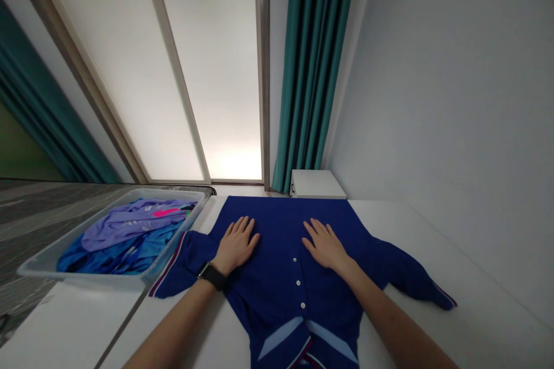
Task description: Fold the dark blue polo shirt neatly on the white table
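Shirt (277,253) lay spread on the white table (223,331), in front of the person, with its sleeves out to both sides and its straight far edge toward the far side of the table. Left hand (237,244) rested palm down on the left part of the shirt; its fingers were extended, slightly spread, and directed away from the body and a little to the right. Right hand (324,245) rested palm down on the right part, fingers extended away and a little to the left. Both thumbs stood out from the fingers and pointed inward. Grip was unclosed on both sides: neither hand pinched or clamped the fabric. The forearms entered from the lower corners and converged toward the shirt. A dark watch (212,275) encircled the left wrist. White buttons (298,283) formed a row between the forearms, closer to the body than the fingertips. Light blue bands and striped trim lay at the near end. To the left, a translucent bin (38,268) contained purple and blue clothes (134,230).
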Demonstrator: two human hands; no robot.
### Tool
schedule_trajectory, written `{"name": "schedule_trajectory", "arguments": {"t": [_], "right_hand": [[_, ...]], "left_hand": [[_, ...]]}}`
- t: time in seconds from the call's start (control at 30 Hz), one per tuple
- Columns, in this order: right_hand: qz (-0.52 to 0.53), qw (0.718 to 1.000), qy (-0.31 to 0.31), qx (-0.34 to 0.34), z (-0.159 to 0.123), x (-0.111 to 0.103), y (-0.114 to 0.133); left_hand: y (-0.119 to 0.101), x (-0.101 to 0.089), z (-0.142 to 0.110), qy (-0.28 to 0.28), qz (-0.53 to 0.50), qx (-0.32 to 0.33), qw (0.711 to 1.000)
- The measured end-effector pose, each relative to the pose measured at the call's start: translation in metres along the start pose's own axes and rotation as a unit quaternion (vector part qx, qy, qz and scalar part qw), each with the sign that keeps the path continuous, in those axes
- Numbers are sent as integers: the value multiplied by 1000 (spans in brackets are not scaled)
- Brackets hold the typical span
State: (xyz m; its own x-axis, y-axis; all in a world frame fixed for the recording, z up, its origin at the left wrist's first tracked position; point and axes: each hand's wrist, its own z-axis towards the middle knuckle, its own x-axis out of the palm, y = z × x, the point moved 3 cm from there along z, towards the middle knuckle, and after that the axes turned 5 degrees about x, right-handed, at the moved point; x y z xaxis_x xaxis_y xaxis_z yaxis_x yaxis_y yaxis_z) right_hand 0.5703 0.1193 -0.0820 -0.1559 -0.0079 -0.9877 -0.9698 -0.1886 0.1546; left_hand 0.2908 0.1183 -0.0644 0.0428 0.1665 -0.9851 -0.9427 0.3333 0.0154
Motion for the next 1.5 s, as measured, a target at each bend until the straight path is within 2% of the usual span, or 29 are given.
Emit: {"name": "schedule_trajectory", "arguments": {"t": [0.13,0.3,0.43,0.57,0.67,0.77,1.17,1.37,1.5], "right_hand": [[7,1000,20,-19,-1,4,24],[1,1000,20,-20,-7,6,20],[6,1000,16,-21,-16,5,19],[2,1000,7,-30,-27,3,27],[2,999,-12,-41,-35,1,39],[5,999,-23,-40,-44,1,50],[23,998,-33,-43,-102,4,56],[35,998,-37,-22,-94,-10,60],[37,998,-54,-26,-80,-15,59]], "left_hand": [[-15,9,-2,11,-8,32,999],[-12,11,-4,2,-6,45,999],[-15,7,-8,-27,5,67,997],[-34,4,-20,-58,4,117,991],[-52,5,-28,-41,-10,131,990],[-60,6,-33,-28,-23,131,991],[-52,4,-71,-29,-48,152,987],[-63,-8,-56,-21,-51,119,991],[-78,-7,-42,-18,-53,136,989]]}}
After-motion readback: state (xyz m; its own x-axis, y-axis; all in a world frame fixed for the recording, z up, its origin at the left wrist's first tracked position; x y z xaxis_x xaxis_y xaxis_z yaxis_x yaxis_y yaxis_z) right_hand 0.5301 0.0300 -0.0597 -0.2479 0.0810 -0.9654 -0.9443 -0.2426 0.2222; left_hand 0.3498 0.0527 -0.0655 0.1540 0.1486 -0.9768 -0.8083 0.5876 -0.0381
